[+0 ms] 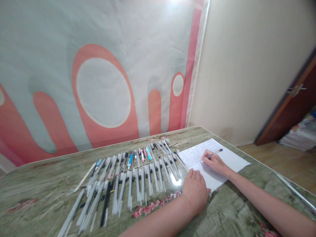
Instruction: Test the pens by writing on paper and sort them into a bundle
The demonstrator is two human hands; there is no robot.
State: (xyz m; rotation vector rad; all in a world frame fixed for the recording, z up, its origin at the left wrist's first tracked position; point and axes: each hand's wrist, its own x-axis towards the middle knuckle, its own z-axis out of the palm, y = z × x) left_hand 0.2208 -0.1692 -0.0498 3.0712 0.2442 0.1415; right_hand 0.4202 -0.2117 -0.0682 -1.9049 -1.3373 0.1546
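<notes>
My right hand (215, 162) grips a pen (217, 152) with a dark end, its fingers pinched around the barrel. The hand rests on a white sheet of paper (238, 160) whose upper left part carries rows of handwriting. Where the pen's tip meets the sheet is hidden by the fingers. My left hand (196, 188) lies palm down at the paper's lower left edge, fingers laid side by side, holding nothing that I can see. Left of it are rows of pens (148, 179), many with clear barrels and dark parts.
Among the pens lie a blue pen (130, 161), a pink and white one (142, 155) and a long pale stick (85, 177). The table (44, 194) has a green marbled top with printed flowers. Behind it stand a wall and, right, a brown door (291, 95) beside stacked papers (300, 135).
</notes>
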